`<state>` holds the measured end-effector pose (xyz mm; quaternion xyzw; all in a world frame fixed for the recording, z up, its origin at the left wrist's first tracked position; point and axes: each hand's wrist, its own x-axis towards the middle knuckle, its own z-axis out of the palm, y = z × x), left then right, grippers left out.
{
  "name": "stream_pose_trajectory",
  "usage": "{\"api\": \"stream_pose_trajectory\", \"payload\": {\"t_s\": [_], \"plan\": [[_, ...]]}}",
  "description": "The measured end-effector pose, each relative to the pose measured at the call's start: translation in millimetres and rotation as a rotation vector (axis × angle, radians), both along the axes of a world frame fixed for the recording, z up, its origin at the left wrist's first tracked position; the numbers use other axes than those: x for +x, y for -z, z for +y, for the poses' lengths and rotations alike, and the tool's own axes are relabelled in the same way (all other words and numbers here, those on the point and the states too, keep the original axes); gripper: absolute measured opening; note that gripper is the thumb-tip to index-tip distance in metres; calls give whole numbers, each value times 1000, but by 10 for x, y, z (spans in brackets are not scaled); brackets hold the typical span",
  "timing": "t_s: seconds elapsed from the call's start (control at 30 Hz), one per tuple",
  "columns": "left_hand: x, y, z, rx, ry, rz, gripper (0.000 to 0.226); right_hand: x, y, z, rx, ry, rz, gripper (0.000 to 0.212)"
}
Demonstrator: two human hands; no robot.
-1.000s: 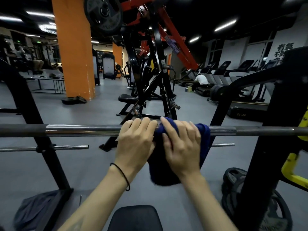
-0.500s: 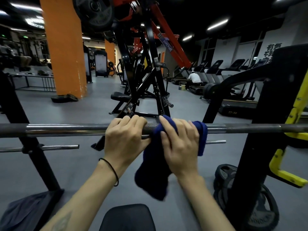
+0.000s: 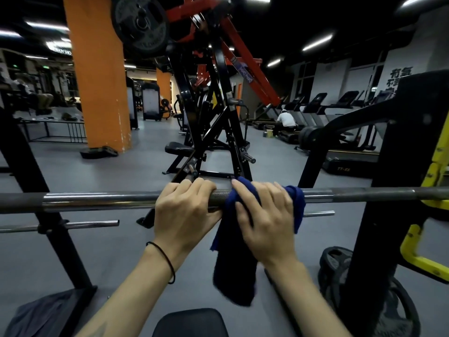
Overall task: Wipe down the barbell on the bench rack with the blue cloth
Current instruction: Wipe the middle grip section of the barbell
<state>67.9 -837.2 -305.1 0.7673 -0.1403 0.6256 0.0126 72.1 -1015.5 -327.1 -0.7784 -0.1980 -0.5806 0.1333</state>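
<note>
Head view, single frame. One barbell point(image 3: 102, 200) runs level across the whole width, resting on the bench rack point(image 3: 391, 190); its shaft is smooth and shiny at left, knurled and darker at the centre between the hands.

Left hand point(image 3: 187, 215): fingers curled over the top of the bar, four knuckles visible, thumb below — a full wrap directly on bare metal. A thin black band point(image 3: 165, 260) sits on that wrist.

Right hand point(image 3: 264, 220): fingers bent over the bar as well, but with the blue cloth point(image 3: 233, 276) between palm and steel. Four fingers lie spread on the fabric, the index tip near the top of the fold. The thumb side is hidden by the cloth; cannot tell how it closes underneath.

Cloth: one piece, draped over the bar just right of the knurled patch, touching the left hand's edge. A long tail hangs down below the right wrist; a shorter flap hangs at the far side of the right hand.

Counts — two hands, one bar, one cloth. One black bench pad point(image 3: 192, 322) at the bottom edge. Weight plates point(image 3: 340, 271) lean near the right upright; number unclear. One thinner chrome rod point(image 3: 80, 224) sits lower at left.

Background: two orange pillars point(image 3: 99, 76), a row of treadmills point(image 3: 340, 105), one person crouched point(image 3: 286, 120) beside them.
</note>
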Motion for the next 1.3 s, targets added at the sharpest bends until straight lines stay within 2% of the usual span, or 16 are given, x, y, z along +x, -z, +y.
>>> {"api": "stream_pose_trajectory", "payload": {"t_s": [0.1,0.2,0.27,0.3,0.33,0.43,0.53,0.63,0.73,0.83,0.9,1.0,1.07,1.17,1.3], "plan": [[-1,-12,20,28,-2,-2,50,98,11,-354,20,60,-26,41],[16,-42,16,35,-41,-17,52,125,53,-196,288,83,-7,37],[17,-63,18,26,-52,-2,47,112,-39,188,518,70,16,33],[2,-79,15,25,-51,6,42,81,-81,408,566,58,33,33],[-19,-104,11,34,-46,22,37,38,-78,595,540,45,58,33],[-93,-230,17,110,-64,124,29,-59,13,611,245,-28,58,38],[-108,-386,46,180,-94,294,53,53,-14,108,21,-4,-3,43],[-105,-393,63,215,-182,393,69,136,12,-264,106,76,-7,45],[-154,-327,31,132,-101,383,60,157,55,-156,294,114,-2,39],[-154,-127,-28,72,-56,272,44,78,10,360,491,107,46,39],[-174,13,-46,60,-34,212,33,-38,72,520,388,46,61,41],[-213,116,47,123,-34,195,45,-27,75,92,43,27,-5,43],[-225,134,79,156,-44,198,51,58,57,-281,-21,80,-26,44],[-222,134,-1,95,-68,248,52,125,83,-418,166,122,-10,45],[-182,113,-128,4,-121,243,40,100,32,130,536,118,34,43]]}}
